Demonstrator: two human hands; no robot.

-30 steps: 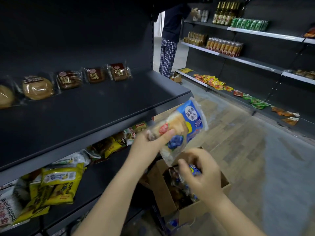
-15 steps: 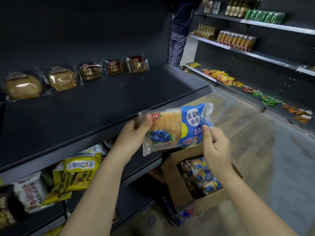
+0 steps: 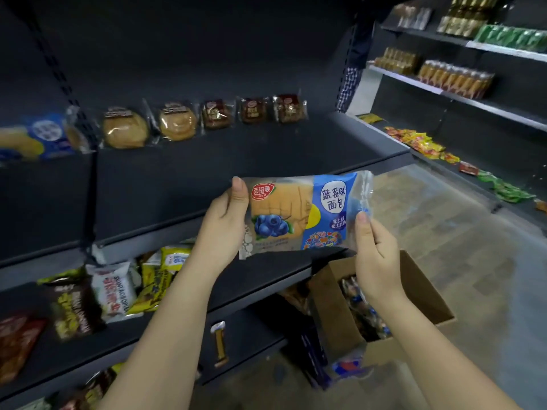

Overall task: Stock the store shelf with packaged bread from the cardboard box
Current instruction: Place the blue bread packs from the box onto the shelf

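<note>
A second ago the left hand [image 3: 225, 229] alone held the bread pack [image 3: 296, 214], tilted, while the right hand [image 3: 376, 253] was down in the box [image 3: 426, 294]. Now both hands hold the pack and it lies level, printed face to the camera, much as it did half a second ago. The view has swung left, so a blue pack [image 3: 41, 137] now shows at the far left of the shelf [image 3: 207, 176].

The bread pack is in the air, in front of the shelf's front edge and above and left of the box — touching neither. The left thumb [image 3: 240, 189] presses on the front at the upper left corner, and the right thumb [image 3: 363, 220] pinches the clear seal at the right end. The other fingers of both hands go behind the pack, out of sight, so each hand is clamped on one end.

Along the back of the shelf lie buns [image 3: 125, 130] and brown cakes [image 3: 254, 109] in a row.
</note>
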